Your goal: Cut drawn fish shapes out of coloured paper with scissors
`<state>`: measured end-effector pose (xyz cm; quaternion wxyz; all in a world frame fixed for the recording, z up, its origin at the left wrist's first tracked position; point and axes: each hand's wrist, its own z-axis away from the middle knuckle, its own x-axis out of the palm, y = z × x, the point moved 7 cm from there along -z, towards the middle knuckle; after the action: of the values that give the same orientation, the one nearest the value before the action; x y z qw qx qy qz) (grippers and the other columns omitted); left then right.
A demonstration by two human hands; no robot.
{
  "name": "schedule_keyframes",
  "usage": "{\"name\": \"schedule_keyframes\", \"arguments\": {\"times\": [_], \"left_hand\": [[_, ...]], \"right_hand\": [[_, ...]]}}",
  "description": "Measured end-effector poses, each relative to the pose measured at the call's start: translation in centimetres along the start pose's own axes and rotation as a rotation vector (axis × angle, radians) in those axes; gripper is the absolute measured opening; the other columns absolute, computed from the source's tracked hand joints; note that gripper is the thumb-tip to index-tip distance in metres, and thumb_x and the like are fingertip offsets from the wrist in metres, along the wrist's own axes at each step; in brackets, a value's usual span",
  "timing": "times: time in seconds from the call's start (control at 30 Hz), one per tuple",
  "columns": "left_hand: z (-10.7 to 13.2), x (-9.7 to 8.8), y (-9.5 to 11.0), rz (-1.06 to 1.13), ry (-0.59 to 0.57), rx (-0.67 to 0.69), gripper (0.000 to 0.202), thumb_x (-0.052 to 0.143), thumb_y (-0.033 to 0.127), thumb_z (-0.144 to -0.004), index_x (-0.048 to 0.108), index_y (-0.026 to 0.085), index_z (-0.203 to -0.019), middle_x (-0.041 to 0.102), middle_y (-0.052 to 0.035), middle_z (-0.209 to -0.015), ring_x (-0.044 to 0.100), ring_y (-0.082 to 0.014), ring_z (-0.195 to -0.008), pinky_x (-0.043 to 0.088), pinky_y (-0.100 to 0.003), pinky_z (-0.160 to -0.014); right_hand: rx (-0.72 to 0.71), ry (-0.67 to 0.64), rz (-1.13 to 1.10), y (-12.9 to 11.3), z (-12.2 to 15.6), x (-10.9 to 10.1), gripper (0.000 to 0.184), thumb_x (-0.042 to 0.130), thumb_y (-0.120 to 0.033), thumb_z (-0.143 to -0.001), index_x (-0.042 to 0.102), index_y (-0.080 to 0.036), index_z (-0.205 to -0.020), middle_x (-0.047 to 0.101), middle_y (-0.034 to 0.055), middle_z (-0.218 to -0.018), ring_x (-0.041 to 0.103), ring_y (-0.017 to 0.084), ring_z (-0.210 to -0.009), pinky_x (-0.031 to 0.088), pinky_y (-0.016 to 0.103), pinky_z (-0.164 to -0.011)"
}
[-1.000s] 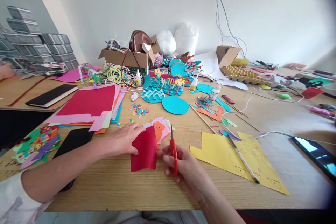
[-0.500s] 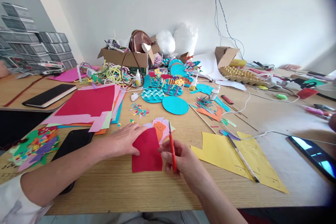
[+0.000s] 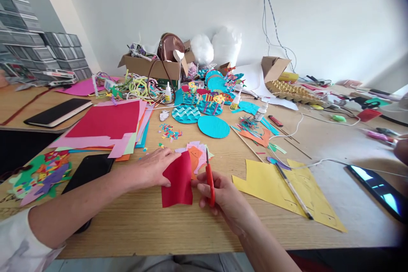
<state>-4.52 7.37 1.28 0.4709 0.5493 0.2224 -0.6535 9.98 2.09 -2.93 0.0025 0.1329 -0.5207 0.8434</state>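
Observation:
A piece of red paper (image 3: pixel 177 182) stands a little curved over the table in front of me. My left hand (image 3: pixel 157 166) grips its upper left side, thumb on the near face and fingers over the top. My right hand (image 3: pixel 214 193) is closed round red-handled scissors (image 3: pixel 209 182), whose blades point up and away. The thumb and fingertips of that hand are at the paper's right edge; whether they pinch it I cannot tell. Behind the red sheet lie pink and orange paper cutouts (image 3: pixel 197 155), partly hidden by it.
Yellow paper (image 3: pixel 266 182) with a pen (image 3: pixel 295 193) across it lies to the right, near a phone (image 3: pixel 376 191). Stacked coloured sheets (image 3: pixel 103 121) and a black phone (image 3: pixel 87 178) are at left. Blue discs (image 3: pixel 213 126) and glue bottles (image 3: pixel 261 111) stand farther back. Another person's hand (image 3: pixel 401 151) shows at far right.
The red paper has gone from lying nearly flat to bending upward, its right edge drawn left. My right hand stays beside it with the scissors.

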Motion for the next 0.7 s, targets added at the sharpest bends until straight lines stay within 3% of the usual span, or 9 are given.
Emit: {"name": "schedule_keyframes", "arguments": {"times": [0.17, 0.33, 0.5, 0.7], "left_hand": [[-0.1, 0.3, -0.3, -0.004, 0.026, 0.02, 0.085, 0.069, 0.024, -0.065, 0.029, 0.019, -0.14, 0.053, -0.0113, -0.121, 0.048, -0.0291, -0.114, 0.041, -0.041, -0.092], [-0.2, 0.5, 0.1, -0.061, 0.057, 0.123, 0.09, 0.069, 0.02, -0.068, 0.02, 0.029, -0.143, 0.047, -0.0107, -0.125, 0.049, -0.0285, -0.113, 0.043, -0.041, -0.09], [-0.3, 0.1, 1.1, -0.129, 0.034, 0.165, 0.072, 0.07, 0.019, -0.067, 0.042, 0.027, -0.132, 0.042, -0.0122, -0.127, 0.051, -0.0306, -0.111, 0.044, -0.043, -0.09], [-0.5, -0.2, 1.7, -0.086, 0.013, 0.197, 0.036, 0.066, 0.019, -0.068, 0.058, 0.021, -0.104, 0.052, -0.0069, -0.103, 0.057, -0.0251, -0.095, 0.048, -0.035, -0.078]], "right_hand": [[-0.002, -0.036, -0.008, 0.5, -0.8, 0.5, 0.047, 0.078, -0.042, -0.053, 0.052, -0.016, -0.082, 0.067, 0.0028, -0.081, 0.054, 0.006, -0.041, 0.024, 0.013, -0.028], [-0.019, -0.061, -0.005, 0.2, -1.0, 1.3, 0.046, 0.078, -0.042, -0.054, 0.053, -0.016, -0.082, 0.064, 0.0001, -0.075, 0.054, 0.005, -0.042, 0.024, 0.014, -0.029], [-0.048, -0.074, -0.01, -0.4, -0.7, 1.7, 0.043, 0.078, -0.041, -0.058, 0.055, -0.016, -0.084, 0.059, -0.0032, -0.069, 0.053, 0.005, -0.043, 0.024, 0.015, -0.031], [-0.038, -0.077, -0.032, -0.3, -1.0, 2.0, 0.046, 0.078, -0.04, -0.053, 0.05, -0.016, -0.082, 0.062, -0.0004, -0.073, 0.052, 0.006, -0.042, 0.025, 0.015, -0.031]]}}
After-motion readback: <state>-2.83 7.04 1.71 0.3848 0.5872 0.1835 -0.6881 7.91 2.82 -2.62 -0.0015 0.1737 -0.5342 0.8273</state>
